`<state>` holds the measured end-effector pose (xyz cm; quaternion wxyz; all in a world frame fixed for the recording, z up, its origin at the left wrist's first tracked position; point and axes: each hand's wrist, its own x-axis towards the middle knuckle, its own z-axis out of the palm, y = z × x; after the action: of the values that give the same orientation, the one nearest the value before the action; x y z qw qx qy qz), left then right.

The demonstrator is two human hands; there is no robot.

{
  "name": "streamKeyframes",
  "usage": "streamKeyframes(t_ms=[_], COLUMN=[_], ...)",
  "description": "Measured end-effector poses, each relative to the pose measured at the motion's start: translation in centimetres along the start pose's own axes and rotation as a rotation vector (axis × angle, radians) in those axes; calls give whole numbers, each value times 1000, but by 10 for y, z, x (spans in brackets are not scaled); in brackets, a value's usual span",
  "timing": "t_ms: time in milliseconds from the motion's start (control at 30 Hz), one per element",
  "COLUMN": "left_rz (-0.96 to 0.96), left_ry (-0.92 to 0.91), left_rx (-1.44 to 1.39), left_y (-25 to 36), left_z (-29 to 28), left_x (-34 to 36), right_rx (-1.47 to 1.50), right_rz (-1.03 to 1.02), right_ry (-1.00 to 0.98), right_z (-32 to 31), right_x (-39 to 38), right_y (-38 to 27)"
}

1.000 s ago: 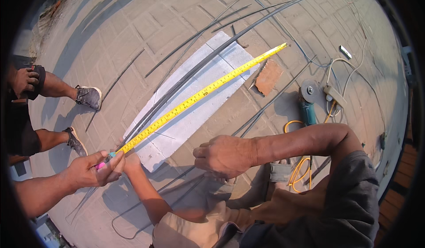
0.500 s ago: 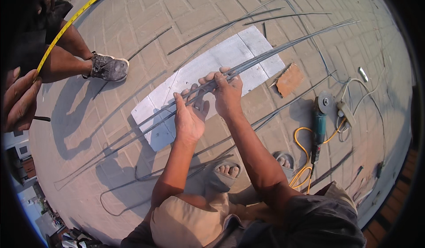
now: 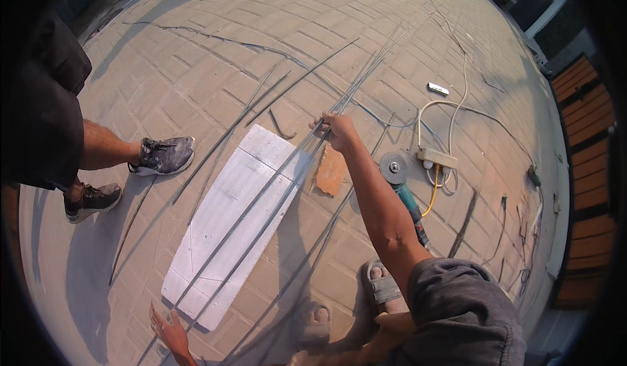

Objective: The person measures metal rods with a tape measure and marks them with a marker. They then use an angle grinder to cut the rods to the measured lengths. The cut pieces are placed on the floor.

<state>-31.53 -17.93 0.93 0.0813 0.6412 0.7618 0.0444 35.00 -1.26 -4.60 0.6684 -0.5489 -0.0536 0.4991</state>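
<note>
- i'm watching from far off through the head view. what does your right grip [image 3: 336, 131] have?
- i have it curled closed, pinching a bundle of long grey rods [image 3: 346, 98] just past the far end of the white slab [image 3: 245, 180].
- and the left grip [image 3: 171, 334]?
- low in my view, at the slab's near end. its fingers are spread, and the rods run close by the palm; i can't tell whether they touch it.
- so where do the rods lie?
- slantwise over the slab, parted into two lines there and drawn together at my right grip. their far ends reach out above the paving [image 3: 366, 13]. i can't tell if they rest on the slab.
- what's on my right side?
- a reddish-brown fragment [image 3: 332, 171] beside the slab, then a green angle grinder [image 3: 407, 203] with a round disc, partly hidden by the right forearm [image 3: 385, 216]. near it i see a pale power strip [image 3: 439, 158] with cables.
- and to the left?
- loose rods [image 3: 302, 81] on the paving beyond the slab, and a co-worker's dark shoe [image 3: 164, 156] planted near them.
</note>
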Motion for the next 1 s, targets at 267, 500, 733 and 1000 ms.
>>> streamKeyframes(t_ms=[267,500,733,1000], left_rz=[138,229,181,50], left_ry=[-97,215,152,54], left_rx=[269,451,464,240], left_y=[4,-29,-15,-8], left_z=[34,56,56,41], left_x=[21,51,77,65], right_rx=[-192,-235,-283,-640], right_rz=[124,32,49,10], right_ry=[79,180,251,229], right_z=[-31,1,-19,-13], right_x=[5,3,12,25], right_y=[11,8,16,17])
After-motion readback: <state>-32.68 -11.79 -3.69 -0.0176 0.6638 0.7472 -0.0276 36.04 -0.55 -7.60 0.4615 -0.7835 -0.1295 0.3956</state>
